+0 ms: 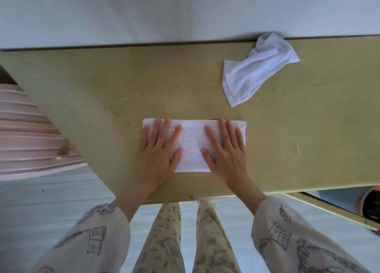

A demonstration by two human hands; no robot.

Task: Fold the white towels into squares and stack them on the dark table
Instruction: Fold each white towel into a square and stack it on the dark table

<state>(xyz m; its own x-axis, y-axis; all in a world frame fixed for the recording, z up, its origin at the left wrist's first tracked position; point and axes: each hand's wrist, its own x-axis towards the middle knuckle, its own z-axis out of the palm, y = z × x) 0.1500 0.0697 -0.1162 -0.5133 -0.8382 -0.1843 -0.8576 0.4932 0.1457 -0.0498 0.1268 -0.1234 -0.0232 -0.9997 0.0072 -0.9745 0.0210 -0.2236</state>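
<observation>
The person's sleeves (pixel 88 237), pale and printed with dark line drawings, lay nearest the lens, with trouser legs (pixel 164 237) of a like print between them, reaching toward the folded towel (pixel 192 147). That towel, a white rectangle, lay flat on the table (pixel 102 87), whose top looked olive-tan, close to the table's near edge.

The left hand (pixel 158 151) rested palm down on the folded towel's left part, fingers straight and spread, gripping nothing; its outer fingers ran past the cloth's left edge. The right hand (pixel 224 151) pressed flat on the folded towel's right part in the same way, fingers straight, holding nothing. A bare strip of cloth showed between the two thumbs.

A second white towel (pixel 257 69), crumpled and twisted, lay well apart from the folded towel, beyond it and to its right, its far end at the table's back edge against a pale wall (pixel 164 11). Left of the folded towel, past the table's slanted side, stood a stack of pink ridged objects (pixel 26 141).
</observation>
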